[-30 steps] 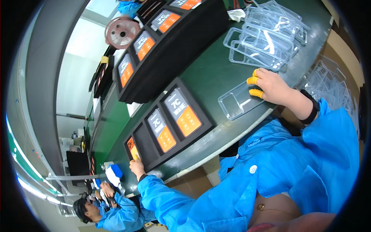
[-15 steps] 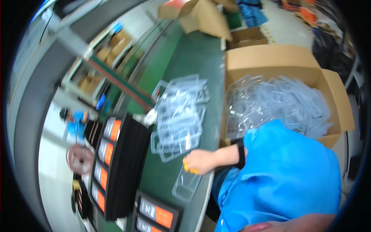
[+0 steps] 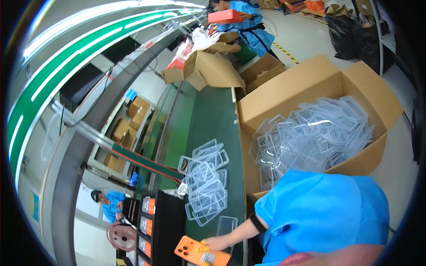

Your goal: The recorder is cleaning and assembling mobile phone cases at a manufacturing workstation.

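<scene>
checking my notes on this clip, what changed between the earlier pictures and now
The visible hand left the single clear case it was pressing and now rests on an orange phone-shaped piece by the black tray. The view has swung too. The clear-case pile and the full cardboard box look unchanged.

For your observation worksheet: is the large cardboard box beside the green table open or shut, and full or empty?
Open and roughly full: the cardboard box has its flaps spread outward, and a heap of clear plastic cases fills it nearly to the rim.

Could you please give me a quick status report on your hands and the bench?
Right hand on orange phone case. Left hand out of view. Clear plastic case just beyond, loose pile of clear cases further along green bench.
</scene>
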Tool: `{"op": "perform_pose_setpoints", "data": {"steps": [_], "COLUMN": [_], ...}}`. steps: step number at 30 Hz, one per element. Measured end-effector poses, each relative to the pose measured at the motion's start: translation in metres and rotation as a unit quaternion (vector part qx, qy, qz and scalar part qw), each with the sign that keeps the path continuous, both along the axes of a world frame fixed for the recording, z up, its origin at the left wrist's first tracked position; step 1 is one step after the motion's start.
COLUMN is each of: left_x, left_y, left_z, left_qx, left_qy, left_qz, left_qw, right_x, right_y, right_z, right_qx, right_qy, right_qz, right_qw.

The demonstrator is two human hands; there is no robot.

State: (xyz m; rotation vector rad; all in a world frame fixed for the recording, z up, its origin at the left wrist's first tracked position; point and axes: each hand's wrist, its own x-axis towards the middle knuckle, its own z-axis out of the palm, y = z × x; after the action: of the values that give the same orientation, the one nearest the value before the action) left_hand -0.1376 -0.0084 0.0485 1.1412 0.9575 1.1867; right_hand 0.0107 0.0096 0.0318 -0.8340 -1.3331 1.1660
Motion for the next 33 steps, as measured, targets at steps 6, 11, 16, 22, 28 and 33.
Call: {"op": "perform_pose_setpoints", "data": {"steps": [6, 11, 16, 22, 28, 33], "left_x": [-0.024, -0.003, 0.025, 0.025, 0.017, 0.016], "left_y": [0.062, 0.003, -0.035, -0.037, -0.030, -0.047], "left_z": [-0.062, 0.001, 0.058, 0.055, 0.024, 0.048], "left_qx": [0.329, 0.409, 0.308, 0.297, 0.343, 0.347], "left_qy": [0.430, 0.480, 0.615, 0.597, 0.556, 0.492], "left_qz": [-0.076, -0.098, -0.196, -0.158, -0.070, -0.054], "left_qw": [0.837, 0.769, 0.699, 0.728, 0.754, 0.797], "right_x": [0.040, 0.060, 0.070, 0.077, 0.076, 0.078], "right_y": [0.003, 0.003, -0.001, 0.003, 0.015, 0.009], "right_z": [0.006, -0.004, -0.027, -0.017, -0.030, -0.014], "right_qx": [0.180, 0.379, 0.385, 0.280, 0.215, 0.168], "right_qy": [-0.169, -0.356, -0.504, -0.506, -0.554, -0.485], "right_qz": [-0.114, -0.036, 0.038, 0.092, 0.046, 0.136], "right_qw": [0.962, 0.853, 0.772, 0.810, 0.803, 0.847]}}
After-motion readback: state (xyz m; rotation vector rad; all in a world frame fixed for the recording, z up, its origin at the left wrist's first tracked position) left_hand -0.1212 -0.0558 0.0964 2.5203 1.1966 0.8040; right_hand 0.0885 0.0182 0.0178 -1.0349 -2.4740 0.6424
